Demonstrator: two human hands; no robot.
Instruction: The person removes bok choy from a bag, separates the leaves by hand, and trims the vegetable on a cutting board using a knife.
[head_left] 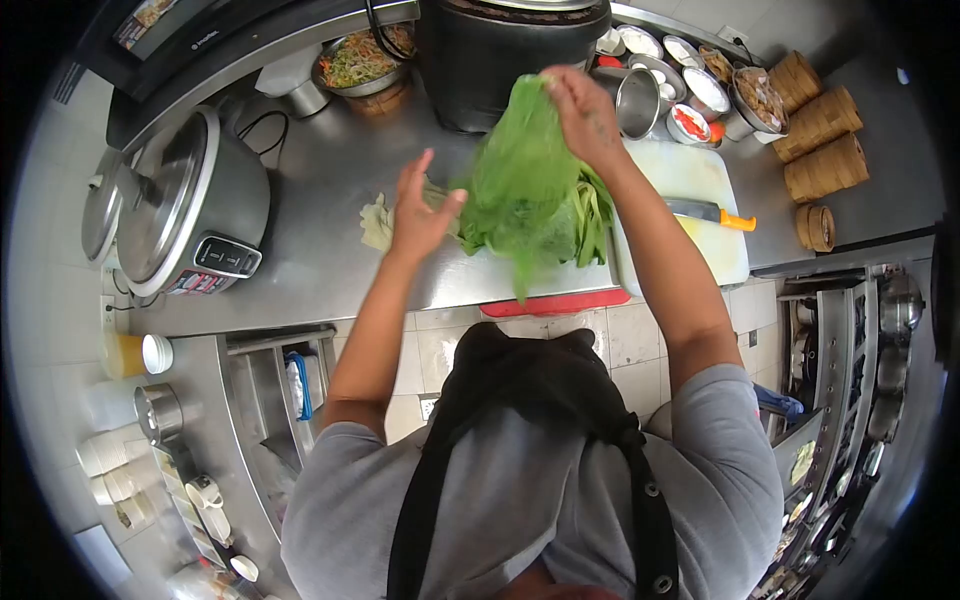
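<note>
My right hand (583,112), raised in front of the black cooker, pinches the top of a green plastic bag (520,150). The bag hangs down, blurred by motion, over the leafy greens (592,220) on the steel counter. To the left of the bag, my left hand (423,212) has its fingers spread and holds nothing. Beside that hand, some pale leaf pieces (377,222) lie on the counter. Right of the greens, a knife (712,212) with an orange handle rests on a white cutting board (680,165).
A large grey cooker (185,205) stands at the left. Behind my hands are a black cooker (480,60) and a bowl of shredded vegetables (365,60). Ingredient bowls (706,90) and bamboo steamers (825,125) occupy the back right. A red edge (555,303) shows at the counter's front.
</note>
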